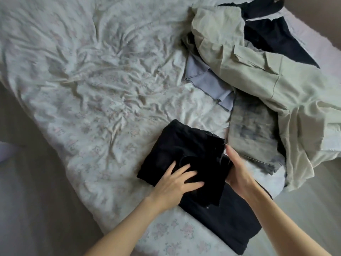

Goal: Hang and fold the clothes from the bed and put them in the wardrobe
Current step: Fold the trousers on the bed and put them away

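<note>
The bed (96, 74) fills most of the view, covered by a wrinkled pale sheet with a faint flower print. On its right side lies a loose heap of clothes: a big beige garment (258, 74) on top, dark pieces (273, 36) at the far right, a lilac top (206, 78) poking out on the left of the heap, and a grey mottled piece (252, 130) nearer. At the near edge lies a black garment (186, 150), partly folded, its folded part lying over a longer black stretch that runs toward the near right. The left hand (177, 182) presses flat on the fold, fingers straight and spread. The right hand (238, 169) holds the fold's right edge, thumb on top; its other fingers are hidden under the cloth, so how far they curl cannot be told.
</note>
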